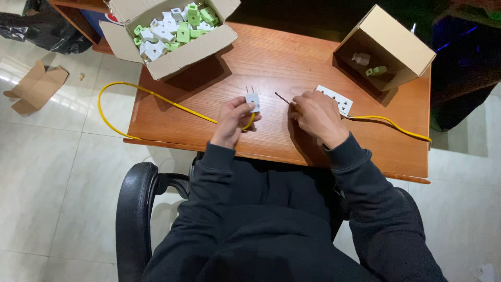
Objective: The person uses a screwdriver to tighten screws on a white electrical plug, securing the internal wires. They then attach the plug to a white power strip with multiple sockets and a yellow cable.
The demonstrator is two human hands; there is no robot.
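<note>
White plug (pixel 253 98) pinched in left hand (pixel 232 119); right hand (pixel 317 114) grips a thin tool (pixel 283 98).

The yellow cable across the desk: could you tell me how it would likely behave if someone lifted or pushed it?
The yellow cable is probably floppy: it loops off the wooden desk. It would likely drag, since the left hand holds it.

boxes (pixel 172 31) 2 | yellow cables (pixel 156 96) 2 | socket plate (pixel 336 99) 1 | chair (pixel 133 209) 1

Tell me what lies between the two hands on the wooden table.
Head view: only bare wooden table and the thin metal probe tip jutting from the right hand toward the left hand's small white two-pin plug.
</note>
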